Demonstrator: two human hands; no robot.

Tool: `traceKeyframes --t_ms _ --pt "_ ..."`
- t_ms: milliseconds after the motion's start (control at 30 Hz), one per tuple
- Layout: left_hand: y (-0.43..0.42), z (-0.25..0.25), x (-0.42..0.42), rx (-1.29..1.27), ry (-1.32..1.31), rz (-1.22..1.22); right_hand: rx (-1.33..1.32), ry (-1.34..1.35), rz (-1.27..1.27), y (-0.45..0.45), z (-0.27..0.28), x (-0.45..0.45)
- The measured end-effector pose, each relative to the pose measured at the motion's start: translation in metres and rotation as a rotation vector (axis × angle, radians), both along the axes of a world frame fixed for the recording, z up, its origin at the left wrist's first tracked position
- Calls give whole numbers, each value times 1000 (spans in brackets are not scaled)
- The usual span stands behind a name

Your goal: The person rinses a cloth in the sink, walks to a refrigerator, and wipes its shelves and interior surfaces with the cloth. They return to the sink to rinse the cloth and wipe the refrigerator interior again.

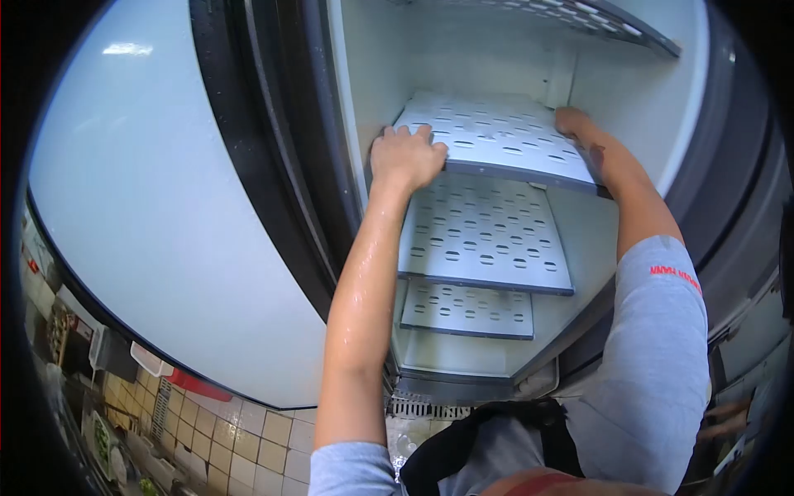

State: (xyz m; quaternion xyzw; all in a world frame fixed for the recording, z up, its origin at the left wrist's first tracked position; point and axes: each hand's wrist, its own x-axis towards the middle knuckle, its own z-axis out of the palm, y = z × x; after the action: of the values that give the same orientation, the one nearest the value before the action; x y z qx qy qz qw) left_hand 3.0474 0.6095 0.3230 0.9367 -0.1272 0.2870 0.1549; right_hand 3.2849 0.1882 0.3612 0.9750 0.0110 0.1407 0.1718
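A white slotted fridge shelf (504,140) with a dark front edge sits inside the open cabinet. Its front edge slopes down toward the right in the view. My left hand (407,159) is closed over the left front corner, fingers on top and thumb by the front edge. Farther back, my right hand (572,122) is curled at the right side edge, its fingertips hidden. Water glistens on my left forearm. Below are a second slotted shelf (486,236) and a smaller-looking lower one (467,310).
Another slotted shelf (571,16) hangs above. The cabinet door (165,223) stands open on the left. Beneath lie a tiled floor (236,438) and a drain grate (413,408). A red and white container (178,372) is beyond the door.
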Motion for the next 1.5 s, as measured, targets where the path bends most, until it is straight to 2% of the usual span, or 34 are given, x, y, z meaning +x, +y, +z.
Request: traceKeyframes --t_ms 67,167,267,367,467,533,600,667,733,800,867,967,1067,1167,1267,1367,1467,1500 --pt "-1 -2 -3 -4 -16 21 192 -42 76 5 0 20" --pt "-1 7 -9 21 23 43 794 -72 266 16 3 19" --pt "-4 5 -6 14 -26 14 920 121 443 43 18 -6" --pt "-4 0 -3 -10 -91 -7 978 348 495 39 39 7" --pt "-3 1 -4 10 -143 28 701 -288 295 25 51 25" --pt "-4 2 -3 27 -175 47 418 -371 308 21 36 54" --pt "-4 -2 -2 14 -193 55 316 -377 276 32 30 77" --pt "-3 -3 -1 5 -189 45 409 -301 186 45 18 92" --pt "-3 1 -2 -13 -132 18 745 7 215 55 17 100" --pt "-6 -3 1 -31 -220 25 823 215 341 55 28 86" --pt "-4 -2 1 -28 -226 17 657 332 612 81 38 72" --pt "-3 -3 0 -27 -241 15 791 589 459 131 70 31" --pt "-3 2 -4 10 -165 47 1049 290 658 100 63 90" --pt "-2 3 -4 25 -143 52 986 155 536 100 28 99" --pt "-3 2 -4 7 -175 59 879 210 533 142 11 79" --pt "-1 1 -3 -32 -198 45 1118 363 719 184 8 90" --pt "-2 0 -1 -82 -252 46 887 352 862 220 7 108" --pt "-2 -1 -1 -88 -270 52 919 378 854 226 11 106"
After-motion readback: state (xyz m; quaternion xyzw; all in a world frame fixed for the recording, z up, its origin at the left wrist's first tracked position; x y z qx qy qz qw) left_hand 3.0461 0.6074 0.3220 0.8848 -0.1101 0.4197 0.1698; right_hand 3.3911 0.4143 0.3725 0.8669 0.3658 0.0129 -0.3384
